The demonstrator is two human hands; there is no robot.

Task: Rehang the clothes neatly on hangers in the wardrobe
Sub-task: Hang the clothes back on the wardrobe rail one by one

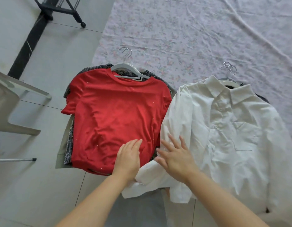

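Both hands lie flat with fingers spread: left hand (128, 158) on the red T-shirt (117, 115), right hand (174, 158) on the white shirt (227, 128). Both garments lie hangered on the floor. Risk: smoothing pressure may shift collars off hangers (125, 66).

Soft even daylight, wide-angle edge distortion

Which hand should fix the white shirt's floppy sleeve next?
Probably the right. The right hand is spread open over the sleeve of the white shirt. The left hand lies flat on the red T-shirt beside it and would have to cross over.
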